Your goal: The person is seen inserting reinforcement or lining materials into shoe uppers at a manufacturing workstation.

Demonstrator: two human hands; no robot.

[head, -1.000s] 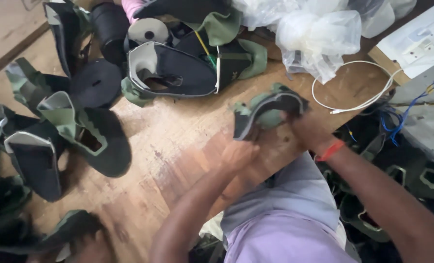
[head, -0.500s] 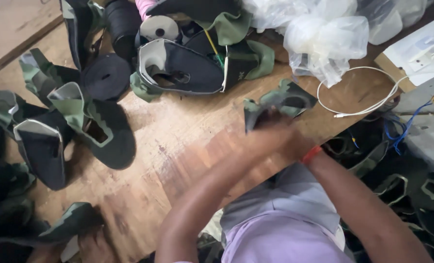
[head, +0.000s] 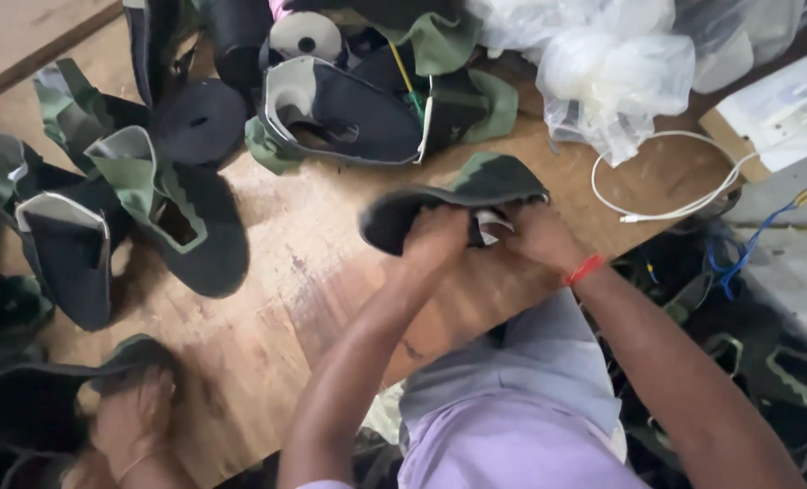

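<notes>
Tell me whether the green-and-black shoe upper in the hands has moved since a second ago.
Yes. The green-and-black shoe upper has swung leftward and flatter, away from the white cable loop on the wooden table.

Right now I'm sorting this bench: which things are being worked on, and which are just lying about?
In hand:
- green-and-black shoe upper, held by left hand and right hand

Lying about:
- other shoe uppers
- white cable
- plastic bags
- tape roll

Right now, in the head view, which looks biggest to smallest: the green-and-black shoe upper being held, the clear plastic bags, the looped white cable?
1. Clear plastic bags
2. Green-and-black shoe upper, in both hands
3. Looped white cable

The upper is nearer the camera, but the bag heap still spreads wider.
</notes>
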